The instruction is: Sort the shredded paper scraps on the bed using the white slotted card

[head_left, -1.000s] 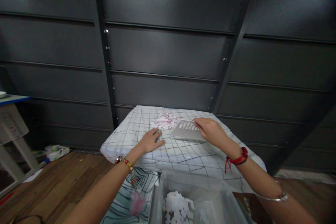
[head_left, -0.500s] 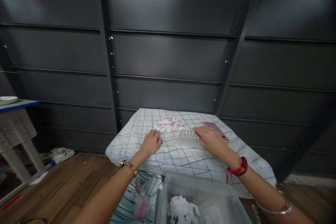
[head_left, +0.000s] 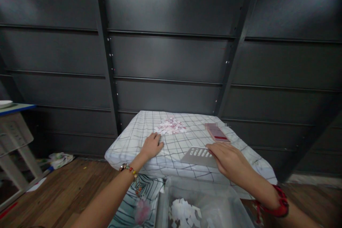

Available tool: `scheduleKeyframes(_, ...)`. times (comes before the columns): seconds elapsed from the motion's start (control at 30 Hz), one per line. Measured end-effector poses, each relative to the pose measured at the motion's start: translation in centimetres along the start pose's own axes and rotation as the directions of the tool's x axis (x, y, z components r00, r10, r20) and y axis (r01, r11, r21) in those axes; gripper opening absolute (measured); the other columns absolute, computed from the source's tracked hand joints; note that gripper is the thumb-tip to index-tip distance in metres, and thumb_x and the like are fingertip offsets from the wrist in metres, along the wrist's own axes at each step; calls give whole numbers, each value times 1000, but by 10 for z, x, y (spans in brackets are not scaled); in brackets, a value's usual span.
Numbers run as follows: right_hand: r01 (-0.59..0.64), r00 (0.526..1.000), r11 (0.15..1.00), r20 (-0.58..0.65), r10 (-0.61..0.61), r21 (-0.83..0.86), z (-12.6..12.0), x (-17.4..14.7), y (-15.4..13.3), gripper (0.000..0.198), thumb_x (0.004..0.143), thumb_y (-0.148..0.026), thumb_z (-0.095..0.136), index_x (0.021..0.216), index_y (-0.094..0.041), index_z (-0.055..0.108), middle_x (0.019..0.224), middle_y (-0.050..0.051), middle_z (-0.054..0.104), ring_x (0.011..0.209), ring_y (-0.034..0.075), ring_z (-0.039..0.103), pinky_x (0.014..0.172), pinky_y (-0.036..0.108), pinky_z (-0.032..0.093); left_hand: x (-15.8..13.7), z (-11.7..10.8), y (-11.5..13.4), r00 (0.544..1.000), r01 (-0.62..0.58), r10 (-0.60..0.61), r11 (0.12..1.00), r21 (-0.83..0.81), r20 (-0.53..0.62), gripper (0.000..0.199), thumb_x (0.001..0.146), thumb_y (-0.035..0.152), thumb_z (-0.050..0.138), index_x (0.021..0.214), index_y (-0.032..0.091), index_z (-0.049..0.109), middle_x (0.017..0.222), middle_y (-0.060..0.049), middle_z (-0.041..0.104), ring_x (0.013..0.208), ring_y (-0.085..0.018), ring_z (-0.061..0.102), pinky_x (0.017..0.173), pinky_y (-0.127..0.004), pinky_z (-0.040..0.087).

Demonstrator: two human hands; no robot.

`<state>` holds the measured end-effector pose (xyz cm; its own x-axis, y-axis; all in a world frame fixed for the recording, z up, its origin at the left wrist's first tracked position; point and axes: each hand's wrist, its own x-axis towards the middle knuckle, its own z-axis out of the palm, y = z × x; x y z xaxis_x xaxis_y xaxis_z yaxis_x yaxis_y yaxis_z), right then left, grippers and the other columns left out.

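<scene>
My right hand (head_left: 227,155) grips the right end of a thin pale grey sheet with a row of slots cut through it (head_left: 196,156). The sheet is over the front edge of the checked white cloth (head_left: 176,149). Flat on the cloth, fingers loosely spread, lies my left hand (head_left: 152,146), with nothing in it. Just beyond its fingertips is a heap of small white and pinkish paper scraps (head_left: 171,126). Nearer to me, a translucent plastic bin (head_left: 213,185) holds white cut pieces (head_left: 184,212).
A pink phone-like slab (head_left: 217,133) lies on the cloth at the right. Behind the covered surface rises a dark panelled wall (head_left: 168,57). A blue-edged table (head_left: 18,108) stands at the left on the wooden floor (head_left: 72,181). Patterned teal fabric (head_left: 149,183) is beside the bin.
My right hand has drawn the slotted sheet toward me and slightly right, to the cloth's front edge. The pink slab is now more exposed. My left hand has stayed nearly in place.
</scene>
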<state>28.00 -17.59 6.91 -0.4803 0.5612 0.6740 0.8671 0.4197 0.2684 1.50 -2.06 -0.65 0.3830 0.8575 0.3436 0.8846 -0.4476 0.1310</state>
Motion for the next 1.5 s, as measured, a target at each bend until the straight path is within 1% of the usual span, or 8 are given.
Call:
scheduleKeyframes(0.23,12,1000,1000,1,-12,-20,4,4,2,29,78,-3,38,87,-17,62,78,6,67,69,17,60,67,30,44,0,-1,0,1000,-12,12,1000,-6,2,40,88,30,44,123,11,50,132,-16,49,123,-26,43,102,-39,34)
scheduleKeyframes(0.37,-4,1000,1000,-9,4,-3,15,15,9,28,80,-5,39,89,-16,63,77,5,67,71,17,60,70,29,43,-1,-2,2,1000,9,-9,1000,5,10,42,88,31,45,124,10,49,132,-17,48,124,-26,42,104,-38,32)
scheduleKeyframes(0.6,-135,991,991,25,135,6,74,60,26,28,81,-5,41,95,-16,63,86,6,68,78,17,58,73,29,37,-2,-6,5,999,24,-25,999,21,40,45,89,34,43,124,7,49,128,-18,52,119,-27,47,101,-37,34)
scheduleKeyframes(0.77,-93,996,995,-11,94,28,118,87,25,35,78,-1,41,101,-15,62,82,5,67,79,17,56,75,31,33,-3,-9,8,997,59,-60,998,28,43,45,87,34,44,121,4,51,126,-19,53,116,-28,50,100,-35,35)
scheduleKeyframes(0.93,-13,996,998,-90,19,62,147,97,19,39,77,-1,42,106,-18,61,80,3,64,82,17,51,78,31,29,-5,-13,10,997,69,-70,998,11,37,46,86,35,45,119,4,52,124,-19,55,114,-28,51,98,-36,37)
scheduleKeyframes(1.1,12,980,997,-197,3,74,160,86,17,40,76,-1,41,107,-17,61,81,4,62,83,17,48,84,34,26,-6,-15,10,996,76,-76,997,9,40,43,85,35,45,115,6,55,118,-17,59,108,-27,55,95,-34,39)
scheduleKeyframes(1.27,-22,963,997,-268,39,68,164,78,23,39,76,-4,41,107,-17,61,81,4,60,82,17,46,84,36,25,-5,-13,10,995,93,-94,996,15,46,44,86,36,45,118,7,52,120,-16,57,111,-27,53,97,-34,38)
scheduleKeyframes(1.5,-18,960,999,-277,30,46,167,77,25,43,72,-2,43,106,-18,62,80,4,60,83,18,46,83,36,24,-5,-18,13,992,106,-106,994,16,67,44,85,35,45,119,8,51,120,-15,58,109,-26,54,95,-33,38)
